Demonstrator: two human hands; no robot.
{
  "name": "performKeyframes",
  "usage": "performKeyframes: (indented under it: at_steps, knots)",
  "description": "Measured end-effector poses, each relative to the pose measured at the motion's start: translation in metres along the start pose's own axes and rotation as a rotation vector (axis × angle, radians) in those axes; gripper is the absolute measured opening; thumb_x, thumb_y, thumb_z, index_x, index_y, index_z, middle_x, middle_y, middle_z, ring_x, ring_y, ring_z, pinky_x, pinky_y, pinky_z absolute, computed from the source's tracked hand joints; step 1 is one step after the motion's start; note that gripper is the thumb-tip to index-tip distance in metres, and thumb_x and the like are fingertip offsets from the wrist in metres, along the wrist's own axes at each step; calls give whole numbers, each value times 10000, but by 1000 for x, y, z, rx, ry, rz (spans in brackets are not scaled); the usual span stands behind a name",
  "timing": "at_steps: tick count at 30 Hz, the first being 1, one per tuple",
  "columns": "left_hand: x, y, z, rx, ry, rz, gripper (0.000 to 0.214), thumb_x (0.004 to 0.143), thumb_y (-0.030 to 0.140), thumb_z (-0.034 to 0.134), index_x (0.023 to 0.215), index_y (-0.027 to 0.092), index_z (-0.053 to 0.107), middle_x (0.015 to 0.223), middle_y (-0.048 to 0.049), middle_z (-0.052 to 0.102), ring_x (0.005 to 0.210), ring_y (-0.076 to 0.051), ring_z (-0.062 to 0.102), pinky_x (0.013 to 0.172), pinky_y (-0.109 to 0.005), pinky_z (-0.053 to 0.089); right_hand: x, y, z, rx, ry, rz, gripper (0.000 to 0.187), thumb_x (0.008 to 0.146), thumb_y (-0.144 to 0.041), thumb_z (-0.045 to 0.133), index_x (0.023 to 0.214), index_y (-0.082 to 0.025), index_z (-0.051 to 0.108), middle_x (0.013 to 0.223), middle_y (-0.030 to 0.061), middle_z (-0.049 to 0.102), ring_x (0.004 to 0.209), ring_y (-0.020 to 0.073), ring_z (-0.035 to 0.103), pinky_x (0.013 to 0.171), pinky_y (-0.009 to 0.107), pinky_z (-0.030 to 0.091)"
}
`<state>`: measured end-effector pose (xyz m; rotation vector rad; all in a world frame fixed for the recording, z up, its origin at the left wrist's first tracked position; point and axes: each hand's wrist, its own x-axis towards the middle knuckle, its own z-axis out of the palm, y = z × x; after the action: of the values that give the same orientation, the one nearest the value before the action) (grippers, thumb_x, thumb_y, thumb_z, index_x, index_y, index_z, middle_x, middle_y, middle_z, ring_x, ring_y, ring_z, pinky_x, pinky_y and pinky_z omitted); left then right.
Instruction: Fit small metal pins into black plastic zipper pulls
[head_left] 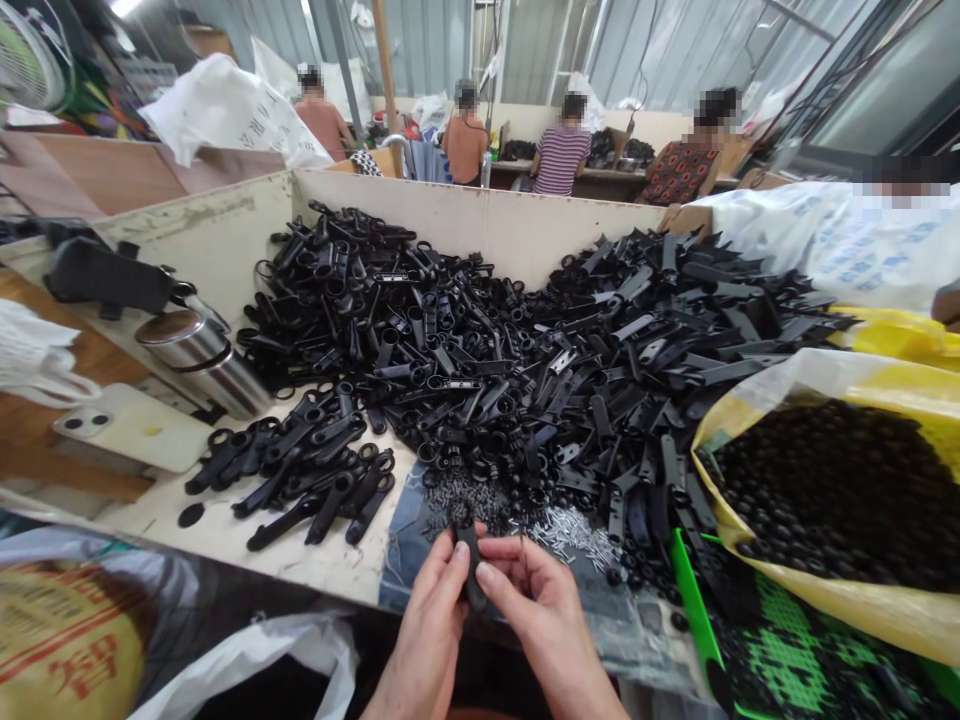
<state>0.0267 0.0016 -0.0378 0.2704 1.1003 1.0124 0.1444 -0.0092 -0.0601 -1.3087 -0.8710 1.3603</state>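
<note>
My left hand (435, 610) and my right hand (532, 590) meet at the near edge of the work table, both pinched on one black plastic part (469, 562) with a ring at its top end. Just beyond my fingers lie small silver pins (577, 535) and small black rings on a piece of denim cloth (405, 545). A large heap of the same black plastic parts (487, 350) fills the white-walled table (225, 235). To the left of my hands lies a smaller group of black parts (300, 480).
A yellow-rimmed plastic bag (825, 480) of small black round pieces sits at the right, with a green tray (694, 600) below it. A steel flask (206, 365) and a white phone (127, 425) lie at the left. Several people sit at a far bench (570, 150).
</note>
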Motion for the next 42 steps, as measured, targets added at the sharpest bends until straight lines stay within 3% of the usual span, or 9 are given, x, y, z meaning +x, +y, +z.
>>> performKeyframes:
  at_steps: [6,12,18,22,27,31,34,39,42]
  knots:
    - [0,1,2,-68,-1,-35,296,892,361,739,1147,211,751,1386,-102,686,1456,-289,462,1245,-442,330,-3,-5,1,-5,28,-35,439,810,-574,804,1019,-188,814,996,117,797,882,276,720,823,393,571]
    - [1,-8,0,-76,33,-51,398,862,434,760,1196,219,729,1418,-117,661,1506,-299,386,1229,-427,369,-3,-12,3,17,42,-16,437,780,-589,821,984,-203,824,1053,130,799,929,292,727,849,402,580]
    - [6,-15,-10,151,95,107,428,810,476,801,1172,251,756,1413,-95,670,1448,-347,466,1212,-442,372,-8,-11,10,-62,119,-54,410,821,-546,780,1022,-189,764,964,93,772,731,197,649,688,300,563]
    - [10,-5,-15,314,44,154,472,785,489,817,1155,201,761,1315,-120,729,1304,-344,604,1040,-371,521,-7,-13,2,-222,79,-44,339,872,-522,732,962,-200,674,691,-6,654,592,150,550,566,244,467]
    - [-4,9,-11,372,37,96,415,751,467,845,1067,206,778,1022,-116,809,999,-303,731,706,-293,591,6,-24,-11,-174,-77,24,428,857,-572,734,1000,-174,668,588,-56,564,556,132,505,557,236,396]
    - [-21,11,-17,480,8,203,377,755,445,840,1077,253,803,1130,-123,790,1165,-313,679,939,-318,557,10,-37,-11,3,-300,126,429,847,-571,751,970,-174,641,520,-84,536,438,103,483,491,217,360]
    - [-28,6,-34,649,-75,265,464,805,442,791,1231,261,757,1101,-130,788,1096,-304,695,1012,-354,518,6,-41,-8,29,-403,109,382,882,-541,734,892,-172,634,512,-57,580,430,105,516,478,210,356]
    - [-26,1,-54,871,-175,378,587,918,489,625,1456,258,574,1081,-102,772,1002,-270,684,1011,-386,515,0,-32,-3,-141,-322,-27,322,956,-485,665,839,-189,618,542,-55,561,472,113,516,493,224,376]
    - [-19,8,-48,940,-251,271,577,972,525,533,1477,247,542,1127,-111,755,1037,-268,682,1001,-389,533,-1,-26,-2,-307,-211,-203,285,956,-394,664,757,-199,608,579,-58,494,521,114,466,514,237,353]
